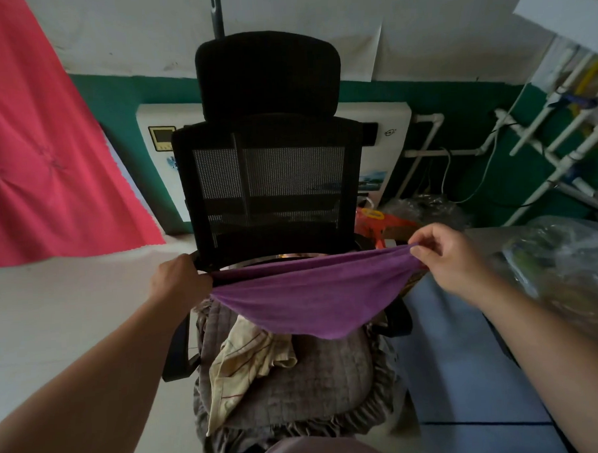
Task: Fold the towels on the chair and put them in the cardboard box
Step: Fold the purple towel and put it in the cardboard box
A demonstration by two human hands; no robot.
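I see a pink cloth hanging at far left. My left hand grips one end of the purple towel, fingers curled round it, just beside the black chair. The towel hangs doubled in the air above the seat, where a cream towel lies crumpled on a grey cushion. My right hand pinches the towel's other end between thumb and fingertips.
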